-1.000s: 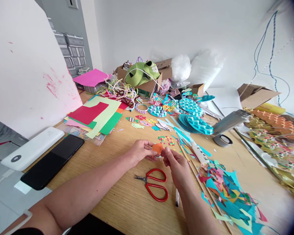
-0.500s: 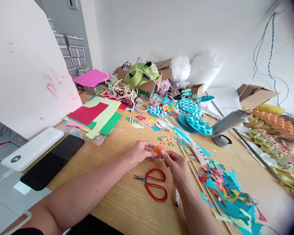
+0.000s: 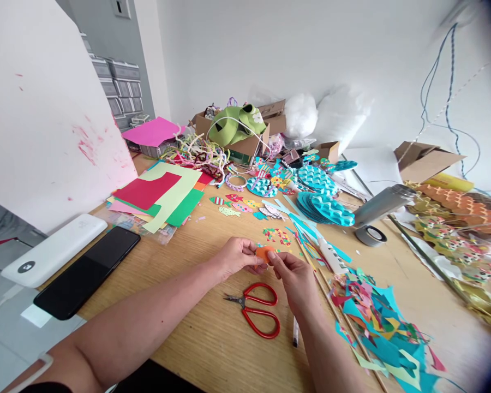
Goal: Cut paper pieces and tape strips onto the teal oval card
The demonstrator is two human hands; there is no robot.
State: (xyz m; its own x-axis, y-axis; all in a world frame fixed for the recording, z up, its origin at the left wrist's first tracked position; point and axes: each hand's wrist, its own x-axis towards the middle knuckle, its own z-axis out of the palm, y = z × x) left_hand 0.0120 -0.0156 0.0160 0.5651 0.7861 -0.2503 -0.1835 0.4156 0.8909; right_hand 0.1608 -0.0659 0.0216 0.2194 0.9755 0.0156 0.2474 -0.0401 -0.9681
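A small orange paper piece (image 3: 264, 252) is held between both hands above the wooden table. My left hand (image 3: 238, 256) pinches its left side, and my right hand (image 3: 291, 271) grips its right edge between thumb and fingers. Parts of the piece are hidden by the fingers. Just below the hands lie scissors (image 3: 251, 308) with red handles, their blades pointing left. Beside my right wrist is a pen (image 3: 295, 331). Beyond the hands are tiny coloured paper bits (image 3: 277, 236) and several decorated paper fish (image 3: 242, 207).
Coloured paper sheets (image 3: 175, 188), a black phone (image 3: 88, 270) and a white power bank (image 3: 55, 248) lie on the left. To the right are a glue bottle (image 3: 331, 255), paper scraps (image 3: 380, 322), thin sticks (image 3: 354, 327), a steel flask (image 3: 384, 204) and stacked blue wavy discs (image 3: 325, 207).
The orange paper piece has turned slightly in the fingers and looks a little flatter. Both hands stay in nearly the same place.
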